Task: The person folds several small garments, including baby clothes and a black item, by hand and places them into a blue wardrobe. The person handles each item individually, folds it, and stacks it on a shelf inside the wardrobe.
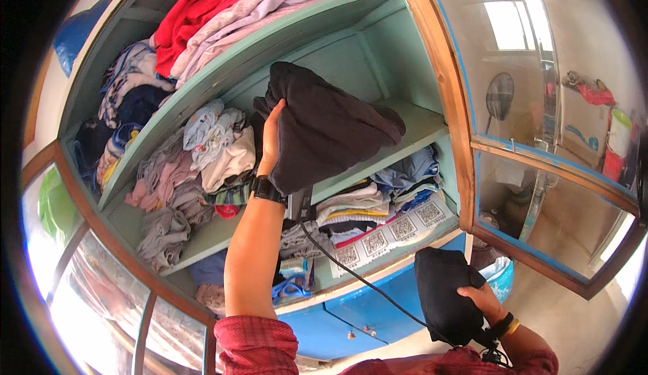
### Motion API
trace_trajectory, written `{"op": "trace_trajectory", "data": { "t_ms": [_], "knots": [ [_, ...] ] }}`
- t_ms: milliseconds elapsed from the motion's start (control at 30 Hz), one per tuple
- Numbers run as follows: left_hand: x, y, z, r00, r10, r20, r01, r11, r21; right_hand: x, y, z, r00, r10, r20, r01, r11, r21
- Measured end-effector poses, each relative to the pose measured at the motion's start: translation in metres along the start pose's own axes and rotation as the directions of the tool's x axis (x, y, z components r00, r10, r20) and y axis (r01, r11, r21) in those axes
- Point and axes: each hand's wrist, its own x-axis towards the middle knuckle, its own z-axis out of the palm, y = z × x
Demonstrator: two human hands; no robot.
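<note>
With my left hand (271, 137) I grip the side of a folded dark brown-black garment (329, 127), held up at the middle shelf (415, 117) of a green-painted wooden cupboard. Most of those fingers are hidden behind the cloth. Lower down at the right, my right hand (478, 296) holds a black folded cloth bundle (443, 289), thumb on its near side. Left of the dark garment, crumpled grey and pink clothes (167, 177) lie on the same shelf, beside a cream garment (233, 157) and a pale blue patterned one (210, 132).
Folded clothes (354, 205) fill the bottom shelf behind a sheet of printed codes (402, 228). Red cloth (202, 15) lies on the top shelf. A glazed door (547, 157) stands swung out at right; another (116, 273) is at left. A black cable (354, 273) crosses before me.
</note>
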Motion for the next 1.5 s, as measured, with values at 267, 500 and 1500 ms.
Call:
{"op": "trace_trajectory", "data": {
  "t_ms": [267,500,1500],
  "knots": [
    [0.071,0.02,-0.046,0.988,0.014,-0.152,0.002,0.994,0.108,0.033,0.0,0.018,0.997,0.075,-0.03,-0.079,0.986,-0.149],
    [0.12,0.024,-0.153,0.953,0.068,-0.295,0.072,0.895,0.44,0.052,-0.003,0.059,0.998,0.016,-0.056,-0.021,0.996,-0.09],
    [-0.066,-0.025,0.049,0.928,0.111,0.355,-0.305,-0.322,0.896,-0.025,-0.084,0.002,0.987,0.057,0.15,-0.063,0.997,0.036]
  ]
}}
